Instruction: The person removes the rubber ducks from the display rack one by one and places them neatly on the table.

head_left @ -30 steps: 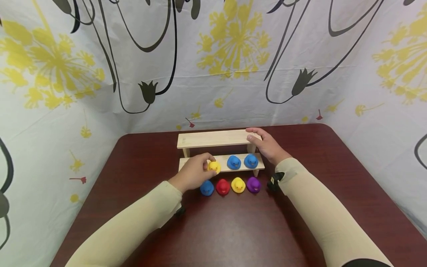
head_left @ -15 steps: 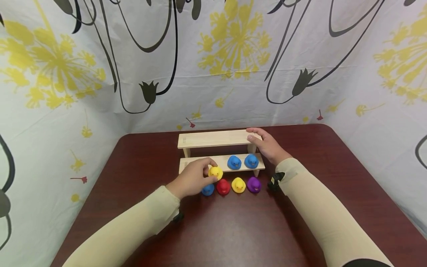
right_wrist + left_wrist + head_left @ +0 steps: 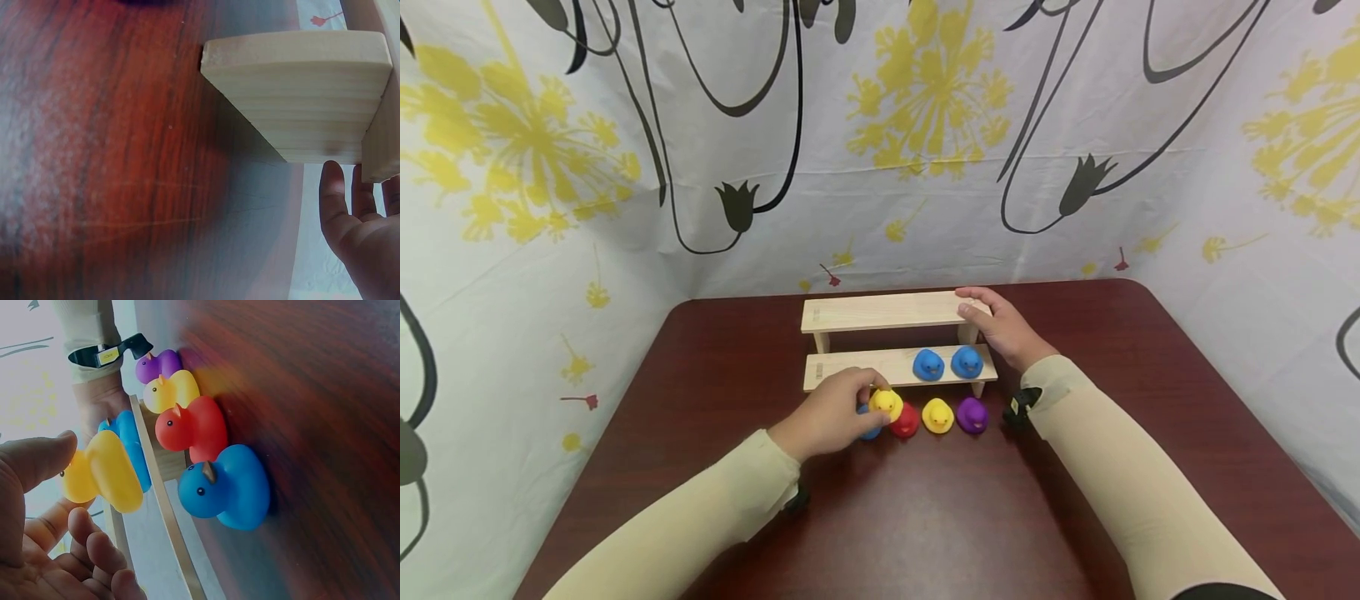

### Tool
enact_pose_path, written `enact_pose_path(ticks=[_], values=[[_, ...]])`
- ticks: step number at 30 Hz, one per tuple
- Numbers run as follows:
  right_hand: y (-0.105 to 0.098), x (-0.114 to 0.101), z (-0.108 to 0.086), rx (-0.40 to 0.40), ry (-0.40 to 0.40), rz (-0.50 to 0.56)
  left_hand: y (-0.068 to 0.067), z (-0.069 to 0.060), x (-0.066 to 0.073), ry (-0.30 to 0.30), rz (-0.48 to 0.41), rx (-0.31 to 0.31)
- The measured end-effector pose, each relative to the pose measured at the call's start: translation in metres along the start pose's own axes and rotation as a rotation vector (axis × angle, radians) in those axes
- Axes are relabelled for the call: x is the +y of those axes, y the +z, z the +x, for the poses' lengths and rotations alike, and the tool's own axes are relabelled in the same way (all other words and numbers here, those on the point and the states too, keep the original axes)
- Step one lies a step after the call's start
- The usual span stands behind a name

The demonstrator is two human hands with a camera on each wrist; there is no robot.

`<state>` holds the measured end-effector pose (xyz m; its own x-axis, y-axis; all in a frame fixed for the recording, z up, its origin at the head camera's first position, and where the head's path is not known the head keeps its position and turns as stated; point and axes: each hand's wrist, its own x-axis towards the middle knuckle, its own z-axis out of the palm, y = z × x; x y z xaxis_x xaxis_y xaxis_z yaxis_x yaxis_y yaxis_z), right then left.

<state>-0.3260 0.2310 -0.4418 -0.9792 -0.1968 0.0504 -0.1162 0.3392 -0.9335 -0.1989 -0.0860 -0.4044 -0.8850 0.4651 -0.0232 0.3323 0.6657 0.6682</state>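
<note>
Nearer the person now is the left hand with its yellow duck; from the head, I see that duck at the fingertips, overlapping the red duck, while the right hand curves round one end of the rack, seemingly to steady it. From the left wrist, thumb and forefinger pinch the duck's head, perhaps to keep its base free; the other fingers curl loosely. From the right wrist, fingertips show just beside the rack; their pressure I cannot tell.
</note>
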Motion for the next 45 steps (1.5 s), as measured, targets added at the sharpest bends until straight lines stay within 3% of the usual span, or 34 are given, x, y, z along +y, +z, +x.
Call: enact_pose_path(ticks=[14, 28, 45], values=[[0.0, -0.001, -0.001, -0.003, 0.002, 0.01, 0.008, -0.008, -0.01, -0.048, -0.022, -0.048], [0.0, 0.001, 0.0, -0.001, 0.0, 0.011, 0.019, -0.013, -0.015, 0.014, -0.017, -0.042], [0.0, -0.003, -0.002, -0.015, -0.003, 0.032, 0.029, -0.019, -0.018, -0.024, -0.026, -0.089]])
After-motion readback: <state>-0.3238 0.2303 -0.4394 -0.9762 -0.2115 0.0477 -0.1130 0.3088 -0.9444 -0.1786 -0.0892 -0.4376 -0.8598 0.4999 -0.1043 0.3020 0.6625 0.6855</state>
